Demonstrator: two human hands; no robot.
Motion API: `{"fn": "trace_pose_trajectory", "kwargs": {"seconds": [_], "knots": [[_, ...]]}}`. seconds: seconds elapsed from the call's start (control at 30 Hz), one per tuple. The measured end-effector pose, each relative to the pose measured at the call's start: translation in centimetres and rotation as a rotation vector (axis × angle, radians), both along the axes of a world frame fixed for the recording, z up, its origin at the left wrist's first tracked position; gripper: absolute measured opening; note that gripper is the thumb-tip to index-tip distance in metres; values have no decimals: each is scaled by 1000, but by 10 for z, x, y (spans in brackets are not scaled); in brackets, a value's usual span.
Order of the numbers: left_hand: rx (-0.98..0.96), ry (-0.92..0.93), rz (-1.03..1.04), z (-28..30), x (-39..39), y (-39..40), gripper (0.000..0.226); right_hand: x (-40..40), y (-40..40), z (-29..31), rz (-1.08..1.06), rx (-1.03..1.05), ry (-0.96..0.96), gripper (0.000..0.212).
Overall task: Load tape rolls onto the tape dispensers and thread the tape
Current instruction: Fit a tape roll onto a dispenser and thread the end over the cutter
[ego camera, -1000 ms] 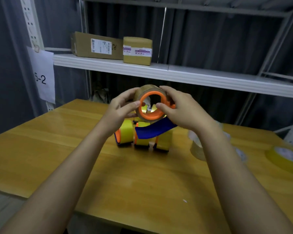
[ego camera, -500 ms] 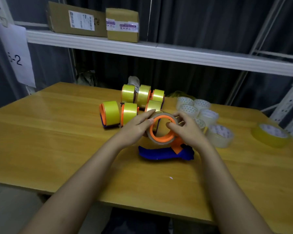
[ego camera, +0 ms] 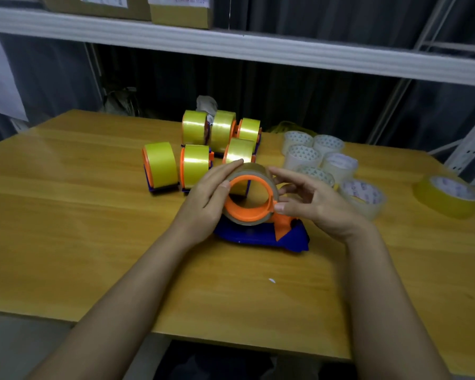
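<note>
Since the earlier picture, the tape dispenser (ego camera: 261, 231) is now sitting on the wooden table (ego camera: 66, 215), no longer lifted. Its blue base is carrying an orange hub with a brownish tape roll (ego camera: 254, 171) on it. The left hand (ego camera: 207, 197) is resting straight fingers on the roll; the right hand (ego camera: 310, 200) is touching the hub with loosely spread fingers. Behind, six loaded dispensers (ego camera: 194, 165) are standing with yellow rolls. Clear rolls (ego camera: 337, 164) with printed cores, not readable, are lying beside them, and one yellow roll (ego camera: 449, 196) apart. Boxes (ego camera: 180, 9) are sitting on a white shelf (ego camera: 258, 48).
</note>
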State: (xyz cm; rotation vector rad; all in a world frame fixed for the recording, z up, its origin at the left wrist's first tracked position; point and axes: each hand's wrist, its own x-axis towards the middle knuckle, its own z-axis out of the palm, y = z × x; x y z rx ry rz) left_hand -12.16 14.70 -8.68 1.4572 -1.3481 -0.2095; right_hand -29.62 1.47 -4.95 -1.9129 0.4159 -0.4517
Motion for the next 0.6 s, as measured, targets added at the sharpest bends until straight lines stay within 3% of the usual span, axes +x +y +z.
{"fn": "trace_pose_trajectory", "kwargs": {"seconds": [0.43,0.6], "knots": [[20,-8,88,-10,0,1,39,6,15,-15,-114,-144,-26,58],[88,-106,127,-9,-3,4,44,11,19,-18,-187,-197,-11,60]]}}
